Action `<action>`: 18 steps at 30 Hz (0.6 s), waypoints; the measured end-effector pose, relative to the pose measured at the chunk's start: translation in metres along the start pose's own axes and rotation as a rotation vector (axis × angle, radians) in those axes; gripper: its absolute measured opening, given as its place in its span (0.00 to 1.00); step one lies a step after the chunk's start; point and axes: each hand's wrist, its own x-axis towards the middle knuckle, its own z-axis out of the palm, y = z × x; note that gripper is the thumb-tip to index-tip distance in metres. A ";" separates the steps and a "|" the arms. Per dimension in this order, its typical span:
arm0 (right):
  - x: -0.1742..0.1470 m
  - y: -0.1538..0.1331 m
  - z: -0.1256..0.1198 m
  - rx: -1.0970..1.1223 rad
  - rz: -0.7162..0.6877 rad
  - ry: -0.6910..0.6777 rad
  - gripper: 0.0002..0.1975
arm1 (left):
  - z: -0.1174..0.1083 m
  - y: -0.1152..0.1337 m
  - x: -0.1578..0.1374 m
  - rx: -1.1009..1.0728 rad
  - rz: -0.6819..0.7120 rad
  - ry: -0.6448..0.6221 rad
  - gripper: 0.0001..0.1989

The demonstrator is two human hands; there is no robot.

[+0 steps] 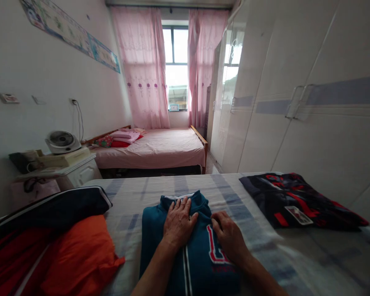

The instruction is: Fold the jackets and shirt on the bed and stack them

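A teal zip-up jacket (160, 242), folded into a rectangle, lies in front of me with its collar pointing away. It has a white-edged zip down the middle and a red-and-white letter patch on its right side. My left hand (179, 224) rests flat on the jacket just below the collar, fingers stretched out. At the jacket's right edge, beside the patch, my right hand (230, 234) has its fingers curled in on the fabric. The fingertips are partly hidden there.
Folded dark clothing with red patterns (296, 201) lies to the right on the checked bedsheet (132, 205). An orange garment (83, 250) and a navy-and-red one (58, 209) are heaped at left. Beyond are a pink bed (166, 144), a fan (62, 142) and white wardrobes (274, 135).
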 end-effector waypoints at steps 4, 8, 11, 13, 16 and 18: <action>0.004 0.004 0.006 0.065 -0.014 0.028 0.11 | -0.002 0.000 0.002 -0.014 -0.022 -0.022 0.28; 0.003 0.007 0.007 0.125 -0.005 0.014 0.14 | -0.006 0.001 0.001 -0.030 -0.026 -0.045 0.28; 0.003 0.005 0.006 0.126 0.010 0.004 0.14 | -0.009 0.003 0.001 -0.031 -0.024 -0.047 0.28; 0.004 0.003 0.004 0.118 0.013 0.002 0.13 | -0.010 0.003 0.001 -0.029 -0.023 -0.045 0.28; 0.005 0.002 0.003 0.111 0.020 -0.009 0.13 | -0.009 0.003 0.001 -0.029 -0.015 -0.036 0.28; 0.005 0.002 0.003 0.109 0.025 -0.013 0.13 | -0.008 0.001 0.001 -0.027 -0.008 -0.026 0.28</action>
